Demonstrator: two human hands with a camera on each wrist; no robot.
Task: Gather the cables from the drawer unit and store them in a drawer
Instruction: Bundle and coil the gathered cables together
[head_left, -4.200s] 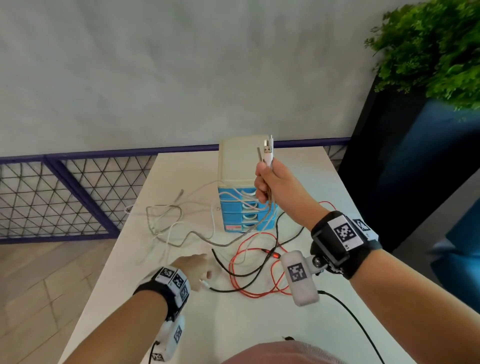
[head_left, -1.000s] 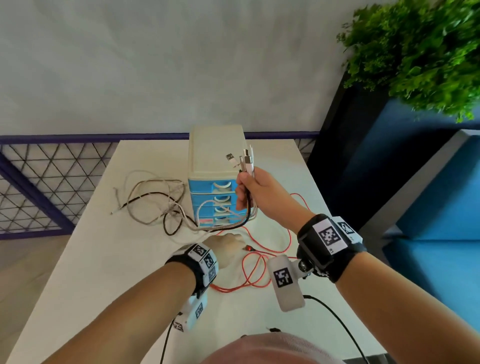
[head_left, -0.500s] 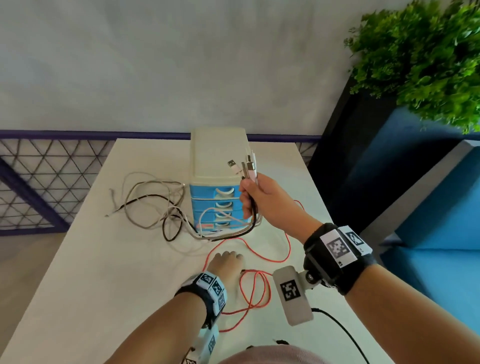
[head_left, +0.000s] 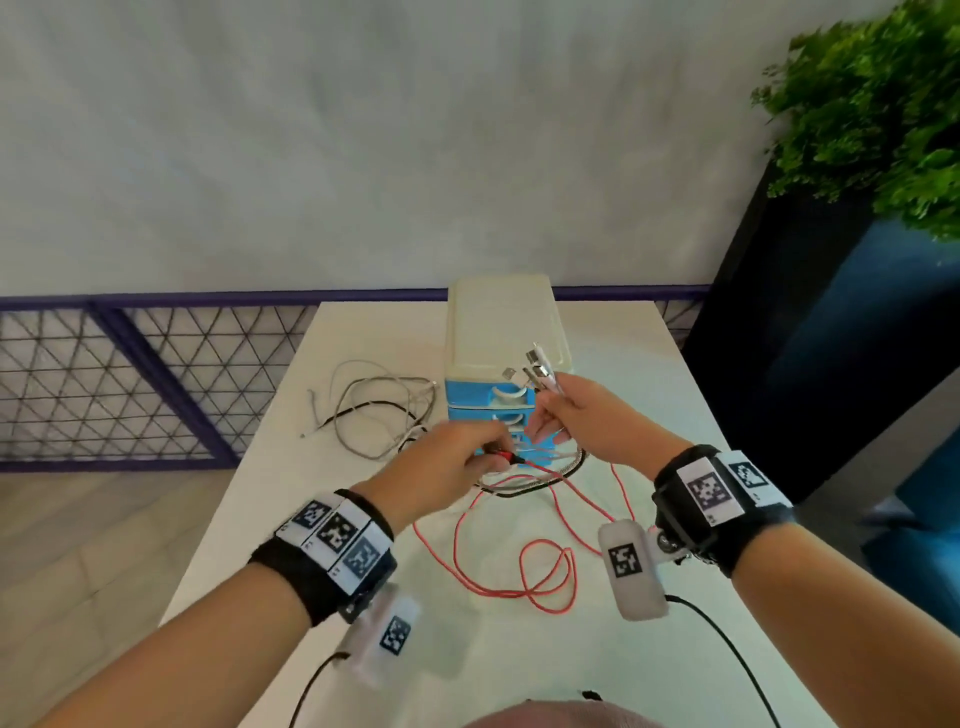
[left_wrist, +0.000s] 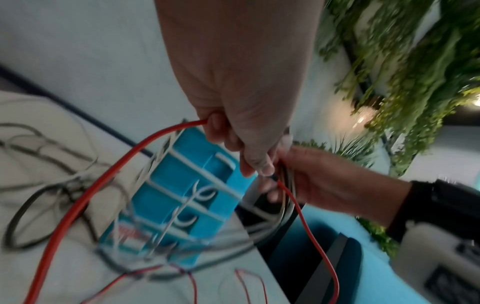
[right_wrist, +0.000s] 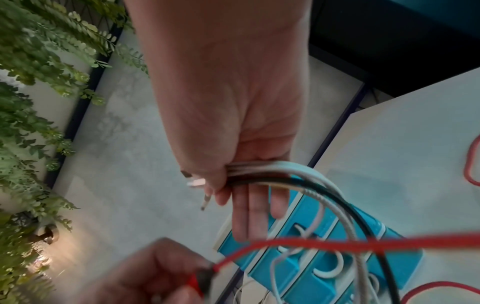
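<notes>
Right hand: gripping a bundle of cables (white, braided silver, black) between thumb and palm, remaining fingers extended; USB plug ends are sticking up above the fist, in front of the drawer unit.

Left hand: pinching the plug end of the red cable, now lifted off the desk and brought up just beside the right hand's open fingers. Half a second ago this hand was lying low on the desk over the red loops; the plug is now being offered to the bundle.

Red cable, remainder: trailing in loose loops on the desk, near the unit's base.

Further cables: lying in a tangle on the desk, left of the unit, ungathered.

Drawer unit: blue drawers appearing closed, cable strands draped across their fronts.

Assessment: gathering is progressing cable by cable; the red one appears to be the next addition. Storage is not yet begun.
</notes>
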